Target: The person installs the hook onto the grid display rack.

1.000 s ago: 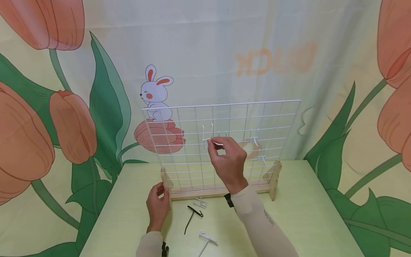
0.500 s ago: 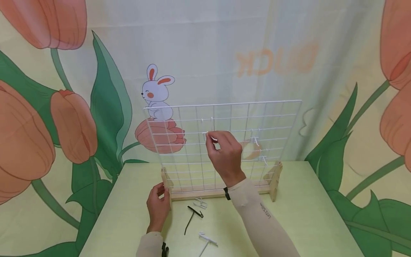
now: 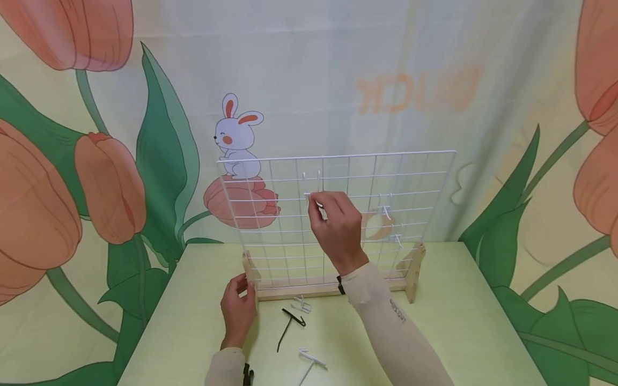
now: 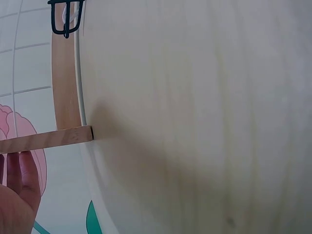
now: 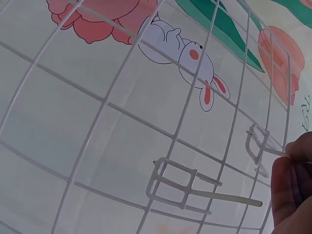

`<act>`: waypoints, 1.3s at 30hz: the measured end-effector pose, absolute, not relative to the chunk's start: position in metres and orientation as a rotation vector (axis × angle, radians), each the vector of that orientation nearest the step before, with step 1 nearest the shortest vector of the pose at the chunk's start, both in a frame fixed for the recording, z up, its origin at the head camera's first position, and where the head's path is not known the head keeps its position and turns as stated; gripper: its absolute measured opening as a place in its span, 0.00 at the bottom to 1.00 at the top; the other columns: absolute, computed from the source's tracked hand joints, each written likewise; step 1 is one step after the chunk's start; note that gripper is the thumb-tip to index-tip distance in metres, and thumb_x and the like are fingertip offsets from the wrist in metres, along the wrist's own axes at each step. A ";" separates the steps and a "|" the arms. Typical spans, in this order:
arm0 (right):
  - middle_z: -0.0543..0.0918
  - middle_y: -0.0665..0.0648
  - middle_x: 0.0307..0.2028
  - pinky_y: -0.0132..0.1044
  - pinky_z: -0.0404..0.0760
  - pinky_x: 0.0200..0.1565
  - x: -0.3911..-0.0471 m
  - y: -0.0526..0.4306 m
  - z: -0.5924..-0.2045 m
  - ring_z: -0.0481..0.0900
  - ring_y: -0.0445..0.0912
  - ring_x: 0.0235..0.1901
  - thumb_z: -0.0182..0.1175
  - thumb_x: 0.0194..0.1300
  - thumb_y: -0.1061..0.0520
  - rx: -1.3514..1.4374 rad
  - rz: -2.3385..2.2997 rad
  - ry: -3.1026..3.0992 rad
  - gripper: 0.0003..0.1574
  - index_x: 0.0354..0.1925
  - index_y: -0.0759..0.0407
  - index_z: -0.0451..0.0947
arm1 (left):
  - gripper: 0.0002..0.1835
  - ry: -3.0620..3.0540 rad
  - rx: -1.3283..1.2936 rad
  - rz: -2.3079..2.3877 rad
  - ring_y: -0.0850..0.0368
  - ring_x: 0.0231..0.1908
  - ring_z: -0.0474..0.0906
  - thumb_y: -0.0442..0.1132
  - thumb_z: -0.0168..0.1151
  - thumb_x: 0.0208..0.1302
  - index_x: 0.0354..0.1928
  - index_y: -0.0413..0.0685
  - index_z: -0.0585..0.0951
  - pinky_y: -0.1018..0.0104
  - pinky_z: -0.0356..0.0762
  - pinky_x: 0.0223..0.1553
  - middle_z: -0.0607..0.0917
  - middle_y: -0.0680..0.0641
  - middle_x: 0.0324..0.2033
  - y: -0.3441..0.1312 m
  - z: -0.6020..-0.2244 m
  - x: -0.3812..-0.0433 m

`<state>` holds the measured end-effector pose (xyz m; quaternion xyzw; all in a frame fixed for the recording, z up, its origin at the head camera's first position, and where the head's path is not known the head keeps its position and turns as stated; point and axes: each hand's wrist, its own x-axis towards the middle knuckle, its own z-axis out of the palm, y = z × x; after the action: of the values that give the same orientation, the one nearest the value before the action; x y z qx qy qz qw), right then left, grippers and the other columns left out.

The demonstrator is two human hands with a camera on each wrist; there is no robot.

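My right hand pinches a white hook by its stem, against the upper part of a white wire grid. The hook's two prongs stand upright near a horizontal wire; whether they are over it I cannot tell. In the right wrist view, the fingertips are on the stem of that hook, and another white hook is on the grid close by. Low on the left, my left hand grips the stand's wooden foot; the left wrist view shows its fingertips against the wood.
Two more white hooks, an upper and a lower, are on the grid's right side. On the table lie a white hook, a black hook and another white hook. A printed curtain hangs behind.
The right hand has risen a little along the grid, bringing the white hook's prongs up from a lower row to a higher one. My left hand stays on the wooden foot.
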<state>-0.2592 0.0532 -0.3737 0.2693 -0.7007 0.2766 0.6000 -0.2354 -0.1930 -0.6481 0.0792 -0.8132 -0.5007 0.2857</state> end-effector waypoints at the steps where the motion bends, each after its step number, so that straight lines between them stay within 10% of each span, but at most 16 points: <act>1: 0.87 0.61 0.31 0.41 0.92 0.38 -0.260 0.053 -0.373 0.88 0.51 0.32 0.72 0.64 0.66 0.622 0.637 -1.628 0.03 0.36 0.65 0.87 | 0.15 -2.172 0.208 -1.336 0.43 0.49 0.89 0.33 0.68 0.71 0.58 0.43 0.83 0.52 0.91 0.43 0.88 0.41 0.49 -0.193 -0.648 -0.235; 39: 0.90 0.60 0.34 0.41 0.91 0.37 -0.255 0.052 -0.393 0.87 0.49 0.30 0.75 0.62 0.63 0.590 0.695 -1.747 0.08 0.39 0.65 0.88 | 0.15 -2.245 0.232 -1.333 0.45 0.52 0.88 0.37 0.66 0.75 0.60 0.45 0.81 0.49 0.90 0.47 0.86 0.43 0.52 -0.195 -0.642 -0.235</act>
<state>-0.2553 0.0523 -0.3932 0.2497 -0.7388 0.2939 0.5526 -0.2348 -0.1954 -0.6422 0.0854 -0.8277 -0.4914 0.2571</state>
